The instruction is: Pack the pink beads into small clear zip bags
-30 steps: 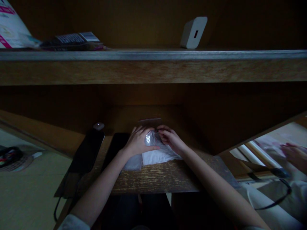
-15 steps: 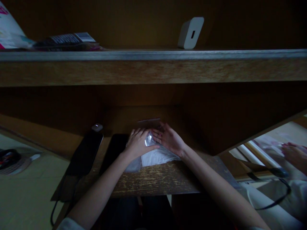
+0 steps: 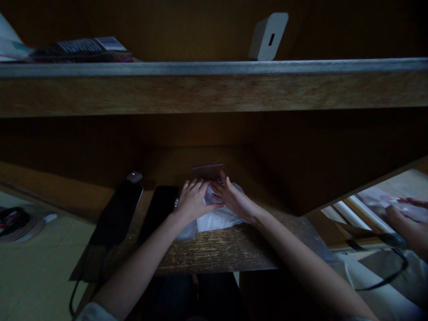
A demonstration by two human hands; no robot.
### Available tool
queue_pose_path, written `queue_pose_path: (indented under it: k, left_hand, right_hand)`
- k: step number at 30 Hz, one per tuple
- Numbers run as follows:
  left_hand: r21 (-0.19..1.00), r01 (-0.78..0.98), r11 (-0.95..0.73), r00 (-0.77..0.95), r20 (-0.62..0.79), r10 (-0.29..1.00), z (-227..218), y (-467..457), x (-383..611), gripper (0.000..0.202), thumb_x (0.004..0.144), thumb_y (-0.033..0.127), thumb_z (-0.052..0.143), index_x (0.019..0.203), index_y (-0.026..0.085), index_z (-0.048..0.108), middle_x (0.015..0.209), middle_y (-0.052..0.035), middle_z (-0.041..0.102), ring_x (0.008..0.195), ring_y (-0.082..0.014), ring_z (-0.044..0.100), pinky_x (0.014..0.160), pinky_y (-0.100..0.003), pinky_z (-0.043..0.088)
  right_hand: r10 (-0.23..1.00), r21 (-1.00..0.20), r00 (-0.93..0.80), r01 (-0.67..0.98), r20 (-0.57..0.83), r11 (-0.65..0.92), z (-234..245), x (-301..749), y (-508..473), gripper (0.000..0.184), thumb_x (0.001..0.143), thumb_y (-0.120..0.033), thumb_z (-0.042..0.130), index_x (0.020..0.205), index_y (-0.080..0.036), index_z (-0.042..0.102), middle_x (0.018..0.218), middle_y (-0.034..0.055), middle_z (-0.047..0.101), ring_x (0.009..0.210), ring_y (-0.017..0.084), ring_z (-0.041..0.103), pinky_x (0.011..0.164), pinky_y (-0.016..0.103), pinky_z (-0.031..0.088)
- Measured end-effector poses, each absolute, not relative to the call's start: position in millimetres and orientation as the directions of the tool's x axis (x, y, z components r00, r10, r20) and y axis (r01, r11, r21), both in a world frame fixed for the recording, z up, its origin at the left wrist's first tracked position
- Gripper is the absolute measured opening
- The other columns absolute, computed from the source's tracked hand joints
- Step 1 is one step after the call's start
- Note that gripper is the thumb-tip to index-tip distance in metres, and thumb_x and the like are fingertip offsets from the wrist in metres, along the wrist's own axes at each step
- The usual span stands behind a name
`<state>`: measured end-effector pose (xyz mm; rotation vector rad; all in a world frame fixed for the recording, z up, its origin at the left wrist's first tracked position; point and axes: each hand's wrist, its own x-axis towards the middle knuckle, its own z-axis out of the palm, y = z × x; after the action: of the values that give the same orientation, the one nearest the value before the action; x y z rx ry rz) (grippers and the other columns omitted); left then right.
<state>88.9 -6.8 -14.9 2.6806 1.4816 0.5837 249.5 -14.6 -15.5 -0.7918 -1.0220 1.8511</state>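
Observation:
My left hand (image 3: 195, 199) lies flat, palm down, on a crumpled clear plastic bag (image 3: 210, 195), its fingers stretched forward and its thumb out to the right. Coming in from the other side, my right hand (image 3: 230, 196) touches the same plastic with its fingers extended and its thumb raised. Beneath both hands is a thin white sheet (image 3: 214, 221), paper or cloth; I cannot tell which. A translucent piece of plastic (image 3: 187, 232) pokes out below my left wrist. Behind the fingers rests a flat clear sleeve (image 3: 207, 170).
Left of my hands lie a dark phone-like slab (image 3: 158, 209), a black flat device (image 3: 118, 214) with a cable, and a small white case (image 3: 134, 177). A wooden shelf (image 3: 214, 91) crosses above, carrying a white charger (image 3: 270, 38). Another person's hand (image 3: 408, 227) is at right.
My right hand has shifted slightly, its thumb now lifted, and the bright glint on the plastic is gone. The view has tilted down a little. The other person's hand at right has moved.

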Motion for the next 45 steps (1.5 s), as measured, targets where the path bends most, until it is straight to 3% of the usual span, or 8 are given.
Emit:
queue_pose_path:
  k: [3, 6, 12, 16, 26, 35, 40, 45]
  left_hand:
    - [0.244, 0.802, -0.546, 0.465, 0.32, 0.826, -16, -5, 89, 0.067, 0.069, 0.064, 0.061, 0.117, 0.017, 0.052, 0.115, -0.011, 0.061, 0.108, -0.0296, 0.054, 0.096, -0.048, 0.036]
    - [0.29, 0.787, -0.544, 0.44, 0.353, 0.826, -18, -4, 88, 0.068, 0.069, 0.064, 0.062, 0.118, 0.019, 0.051, 0.115, -0.0107, 0.061, 0.108, -0.0294, 0.054, 0.096, -0.049, 0.036]
    - [0.293, 0.76, -0.581, 0.452, 0.405, 0.795, -17, -5, 87, 0.068, 0.07, 0.066, 0.059, 0.118, 0.019, 0.05, 0.111, -0.0102, 0.063, 0.104, -0.0287, 0.056, 0.093, -0.046, 0.038]
    - [0.274, 0.749, -0.602, 0.484, 0.393, 0.782, -18, -5, 88, 0.069, 0.071, 0.067, 0.058, 0.118, 0.017, 0.049, 0.11, -0.0112, 0.062, 0.102, -0.0288, 0.056, 0.089, -0.045, 0.039]
    - [0.252, 0.731, -0.634, 0.522, 0.393, 0.757, -16, -8, 90, 0.059, 0.07, 0.061, 0.063, 0.111, 0.019, 0.052, 0.103, -0.0083, 0.063, 0.098, -0.0275, 0.056, 0.087, -0.043, 0.039]
    - [0.292, 0.714, -0.636, 0.513, 0.399, 0.759, -22, -4, 89, 0.075, 0.067, 0.068, 0.06, 0.122, 0.02, 0.044, 0.115, -0.0107, 0.059, 0.106, -0.0291, 0.054, 0.091, -0.045, 0.039]
    - [0.3, 0.712, -0.635, 0.517, 0.388, 0.763, -23, -4, 88, 0.064, 0.071, 0.063, 0.06, 0.117, 0.021, 0.046, 0.111, -0.009, 0.06, 0.103, -0.028, 0.055, 0.088, -0.044, 0.04]
    - [0.303, 0.712, -0.633, 0.512, 0.393, 0.764, -18, -6, 89, 0.053, 0.075, 0.06, 0.058, 0.109, 0.02, 0.049, 0.103, -0.0078, 0.061, 0.099, -0.0266, 0.056, 0.085, -0.043, 0.041]
  right_hand:
    - [0.904, -0.863, -0.411, -0.408, -0.116, -0.297, -14, 254, -14, 0.075, 0.087, -0.058, 0.041, 0.146, -0.034, 0.002, 0.146, 0.0084, 0.036, 0.125, 0.017, 0.045, 0.109, 0.041, 0.027]
    - [0.937, -0.896, -0.331, -0.372, -0.117, -0.243, -9, 260, -12, 0.067, 0.084, -0.043, 0.056, 0.141, -0.032, 0.025, 0.129, 0.0072, 0.053, 0.108, 0.017, 0.057, 0.1, 0.038, 0.04]
    - [0.961, -0.995, -0.255, -0.029, 0.104, 0.099, -8, 264, -9, 0.028, 0.072, -0.024, 0.067, 0.098, -0.021, 0.059, 0.087, 0.0029, 0.062, 0.081, 0.016, 0.058, 0.071, 0.028, 0.049]
    - [0.929, -0.948, -0.317, 0.183, 0.194, 0.26, -15, 265, -6, 0.008, 0.075, -0.021, 0.06, 0.08, -0.017, 0.064, 0.081, 0.0028, 0.063, 0.075, 0.015, 0.057, 0.074, 0.029, 0.046]
    - [0.922, -0.88, -0.359, 0.378, 0.149, 0.289, -10, 267, -6, 0.019, 0.071, -0.01, 0.052, 0.071, -0.018, 0.068, 0.072, 0.0021, 0.065, 0.068, 0.016, 0.057, 0.068, 0.027, 0.044]
    - [0.899, -0.912, -0.387, 0.26, 0.203, 0.318, -10, 272, -8, 0.019, 0.08, -0.019, 0.052, 0.085, -0.02, 0.071, 0.079, 0.0037, 0.062, 0.063, 0.014, 0.056, 0.06, 0.027, 0.046]
    - [0.867, -0.906, -0.451, 0.241, 0.213, 0.348, -7, 275, -7, 0.021, 0.083, -0.023, 0.052, 0.093, -0.022, 0.071, 0.089, 0.0053, 0.063, 0.07, 0.015, 0.056, 0.063, 0.027, 0.047]
    - [0.884, -0.898, -0.432, 0.298, 0.176, 0.325, -10, 276, -4, 0.02, 0.082, -0.018, 0.051, 0.084, -0.019, 0.07, 0.074, 0.003, 0.061, 0.06, 0.013, 0.053, 0.059, 0.027, 0.045]
